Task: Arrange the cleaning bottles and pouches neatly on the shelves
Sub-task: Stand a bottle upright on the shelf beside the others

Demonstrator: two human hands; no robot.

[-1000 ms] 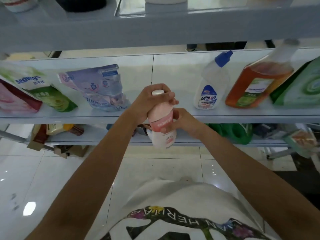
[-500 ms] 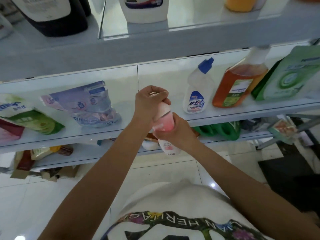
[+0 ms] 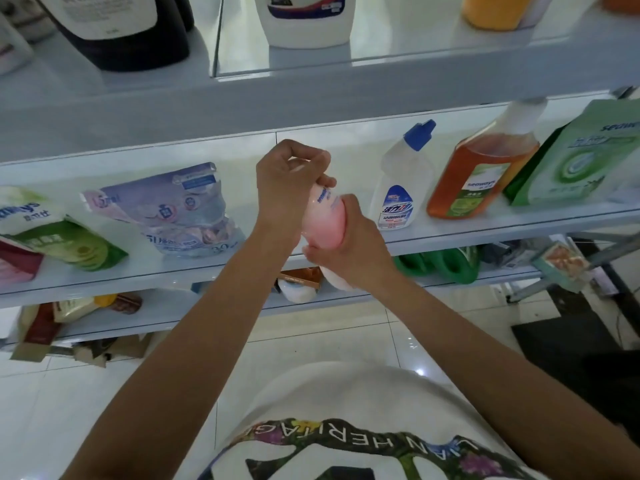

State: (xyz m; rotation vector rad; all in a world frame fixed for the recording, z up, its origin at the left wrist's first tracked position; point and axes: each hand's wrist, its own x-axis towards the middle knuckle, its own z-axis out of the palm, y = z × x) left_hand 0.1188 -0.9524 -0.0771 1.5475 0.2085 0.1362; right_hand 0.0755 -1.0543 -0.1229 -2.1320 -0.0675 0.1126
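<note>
1. Head view: the pink bottle is up in the air and tilted. It is just in front of the middle shelf, in the gap between the lilac pouch and the blue-capped white bottle.
2. Left hand has its fingers curled over the cap end. Right hand is wrapped round the lower body, so it's a two-handed grasp.
3. Risks: set down at this tilt, it could topple or knock the neighbouring white bottle. A twist from the upper hand might loosen the cap and cause a leak.
4. Looks: smooth plastic, pink above and white at the base, with blue label print. The cap is hidden under the fingers.
</note>
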